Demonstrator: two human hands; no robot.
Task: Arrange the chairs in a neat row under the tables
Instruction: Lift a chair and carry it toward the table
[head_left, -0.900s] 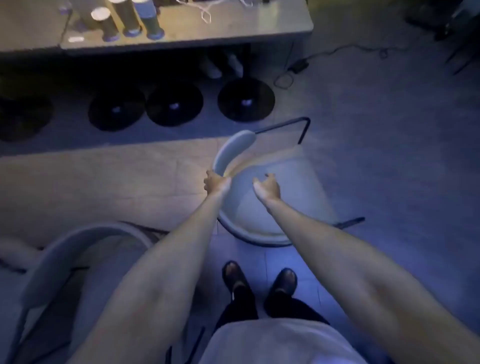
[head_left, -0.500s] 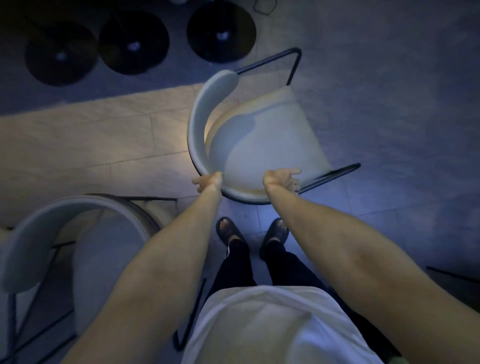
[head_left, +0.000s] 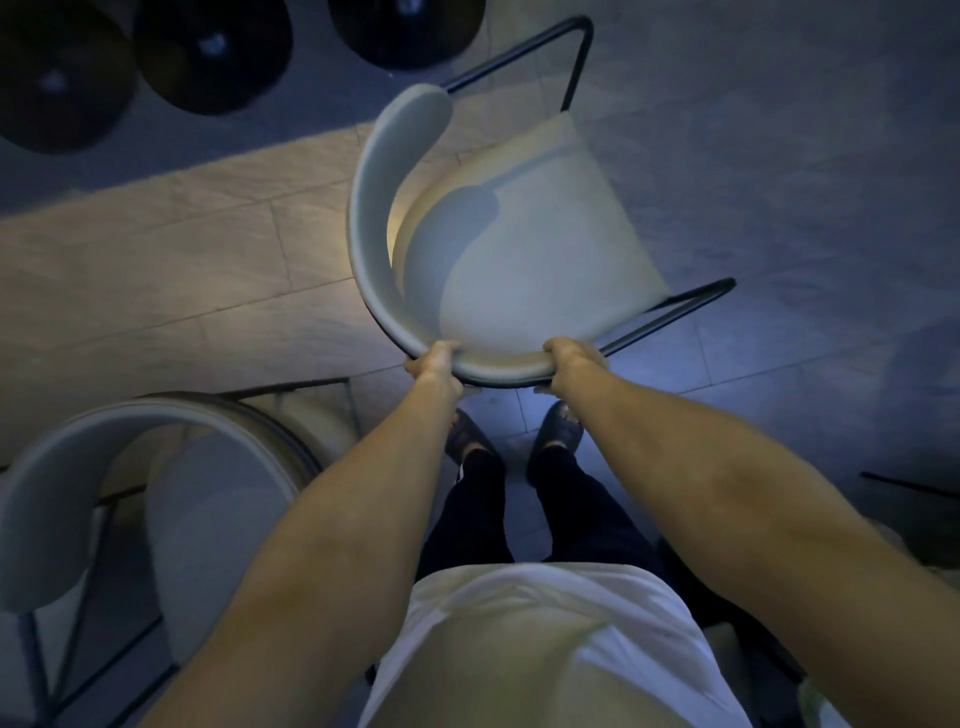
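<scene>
Directly ahead of both hands, the chair (head_left: 519, 249) points away up-right; left hand (head_left: 434, 364) and right hand (head_left: 571, 361) have fingers curled round its backrest's near curve.

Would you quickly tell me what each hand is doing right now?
Left hand: closed on the backrest of the chair.
Right hand: closed on the same backrest, near its end.

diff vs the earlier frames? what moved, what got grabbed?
Both hands took hold: the left hand and right hand, loose or open before, now clamp the curved backrest of the pale grey chair with black metal legs. The view tilted down, so the table has left frame. The second grey chair remains at lower left.
</scene>
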